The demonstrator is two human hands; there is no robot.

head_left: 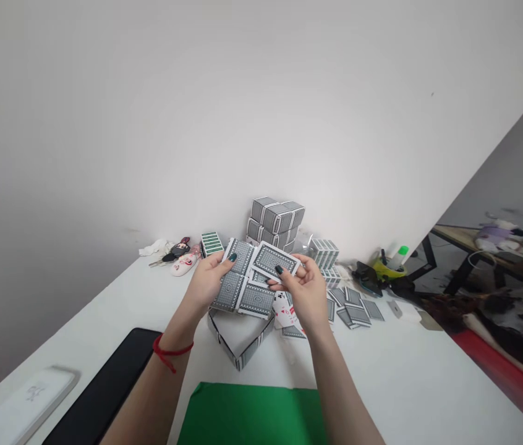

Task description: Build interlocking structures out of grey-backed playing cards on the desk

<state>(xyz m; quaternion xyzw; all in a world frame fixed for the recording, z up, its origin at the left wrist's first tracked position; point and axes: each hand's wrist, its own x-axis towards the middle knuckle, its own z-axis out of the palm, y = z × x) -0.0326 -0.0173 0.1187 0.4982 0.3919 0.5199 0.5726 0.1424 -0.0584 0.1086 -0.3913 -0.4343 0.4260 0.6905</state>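
Note:
My left hand (206, 281) is closed on the left edge of a square panel made of playing cards (231, 289), grey-patterned backs facing up. Between the thumb and fingers of my right hand (306, 289) is a single playing card (268, 258), tilted over the panel's upper right corner. Whether this card is tucked into the panel or only lies against it, I cannot tell. Below the panel an open box folded from cards (239, 358) stands on the white table, partly hidden. Loose face-up cards (282, 309) lie beside my right wrist.
Stacked card boxes (274, 219) stand against the wall. Card decks (324, 253) and scattered cards (357, 312) lie to the right. A green-edged deck (211, 243) and keys (162, 261) are at back left. Nearer are a black slab (104, 386) and green sheet (252, 414).

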